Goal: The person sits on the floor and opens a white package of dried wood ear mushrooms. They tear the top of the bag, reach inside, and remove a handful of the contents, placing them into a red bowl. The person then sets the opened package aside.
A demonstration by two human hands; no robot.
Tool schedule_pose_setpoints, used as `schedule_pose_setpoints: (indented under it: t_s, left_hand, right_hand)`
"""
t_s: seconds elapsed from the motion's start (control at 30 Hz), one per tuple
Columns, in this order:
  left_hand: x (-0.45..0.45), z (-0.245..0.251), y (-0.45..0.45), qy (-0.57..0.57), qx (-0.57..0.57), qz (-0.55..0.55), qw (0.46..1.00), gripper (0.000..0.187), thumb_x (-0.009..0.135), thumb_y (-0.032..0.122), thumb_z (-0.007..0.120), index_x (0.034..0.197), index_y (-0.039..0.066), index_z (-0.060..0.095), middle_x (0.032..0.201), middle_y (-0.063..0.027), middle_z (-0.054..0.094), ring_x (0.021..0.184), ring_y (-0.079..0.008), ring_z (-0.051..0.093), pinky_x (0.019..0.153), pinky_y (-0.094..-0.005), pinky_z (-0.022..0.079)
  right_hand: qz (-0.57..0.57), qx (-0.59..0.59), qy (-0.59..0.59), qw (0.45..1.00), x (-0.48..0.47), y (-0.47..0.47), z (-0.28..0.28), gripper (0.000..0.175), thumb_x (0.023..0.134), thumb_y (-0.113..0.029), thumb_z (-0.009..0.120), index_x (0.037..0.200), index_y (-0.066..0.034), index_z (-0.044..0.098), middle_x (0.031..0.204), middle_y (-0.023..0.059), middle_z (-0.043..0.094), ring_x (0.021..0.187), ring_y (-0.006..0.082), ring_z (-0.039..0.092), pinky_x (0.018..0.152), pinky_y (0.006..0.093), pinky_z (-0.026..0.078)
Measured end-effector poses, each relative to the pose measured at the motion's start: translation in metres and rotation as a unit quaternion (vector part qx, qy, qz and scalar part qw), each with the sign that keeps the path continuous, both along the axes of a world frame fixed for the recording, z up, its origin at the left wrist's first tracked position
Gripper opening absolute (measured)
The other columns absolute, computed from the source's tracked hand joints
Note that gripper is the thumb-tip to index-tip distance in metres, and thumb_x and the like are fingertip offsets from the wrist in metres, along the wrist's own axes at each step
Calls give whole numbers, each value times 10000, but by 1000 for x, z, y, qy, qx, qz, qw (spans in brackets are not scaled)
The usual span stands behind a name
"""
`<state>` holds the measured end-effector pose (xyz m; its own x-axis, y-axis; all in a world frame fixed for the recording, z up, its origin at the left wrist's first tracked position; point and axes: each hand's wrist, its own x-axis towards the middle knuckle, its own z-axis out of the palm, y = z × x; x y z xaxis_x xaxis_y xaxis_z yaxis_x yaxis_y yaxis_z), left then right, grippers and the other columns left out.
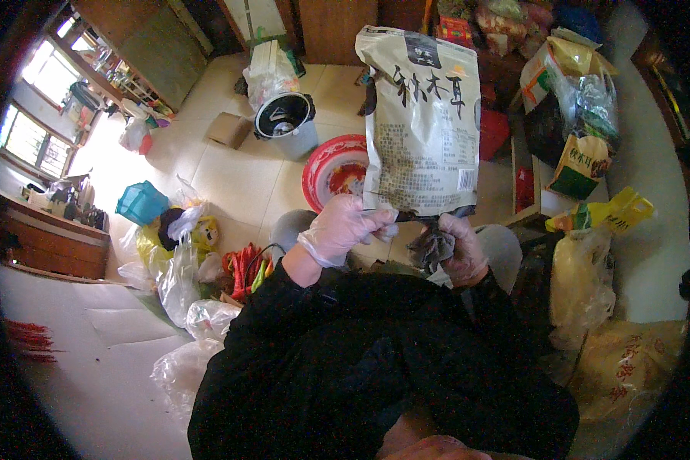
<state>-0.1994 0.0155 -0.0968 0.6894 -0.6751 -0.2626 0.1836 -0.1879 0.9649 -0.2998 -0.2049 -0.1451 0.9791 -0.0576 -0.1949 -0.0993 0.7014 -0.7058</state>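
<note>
My left hand, in a thin clear plastic glove, pinches the near left corner of a large printed food pouch. The pouch is pale, bears dark writing and lies held out in front of me. My right hand, gloved alike, is at the pouch's near right edge and grips a crumpled dark grey cloth or bag; whether its fingers also hold the pouch is hard to tell. Beyond my left hand a red-rimmed enamel basin with reddish contents stands on the floor, partly hidden by the pouch.
A grey bucket and a small cardboard box stand ahead on the tiles. To the left are plastic bags, a teal container and red peppers. At right lie a paper bag and a tied plastic bag.
</note>
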Motion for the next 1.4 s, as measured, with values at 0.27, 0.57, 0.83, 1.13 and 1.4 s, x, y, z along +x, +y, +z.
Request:
schedule_pose_setpoints:
  t_s: [0.27,0.57,0.83,1.13,1.4]
  left_hand:
    - [3,-7,-1,-66,-63,-29,995,216,939,193,659,859,-8,674,810,-33,659,780,-137,609,746,-298,489]
    - [-2,2,0,-20,-152,-25,988,164,937,149,660,915,-14,669,821,-23,637,768,-127,598,750,-293,487]
    - [4,-15,-2,12,-157,25,987,149,916,156,679,905,8,684,840,-33,667,783,-131,617,755,-291,493]
    - [8,-27,-5,91,-251,156,951,134,927,142,661,933,12,693,859,-38,685,814,-142,636,800,-279,506]
    - [12,-26,0,-50,-191,153,968,255,963,248,651,1016,3,691,951,-48,693,852,-126,640,827,-267,502]
  right_hand:
    - [12,-15,10,1000,2,-5,-7,601,828,-227,694,1348,-38,461,1176,86,642,960,222,672,717,367,607]
    - [40,-25,40,998,0,-7,3,496,885,-273,658,1292,-16,537,1135,88,668,917,204,691,729,346,598]
    - [18,10,49,999,9,-5,4,348,904,-259,659,1157,-26,612,1009,101,692,895,214,677,767,347,578]
    - [19,25,-24,999,15,-31,-22,523,948,-373,561,1293,19,529,1163,129,637,974,259,641,841,378,540]
    - [-189,-121,-37,974,18,-24,45,305,871,-21,569,1176,-28,561,1157,117,643,1005,217,630,891,357,521]
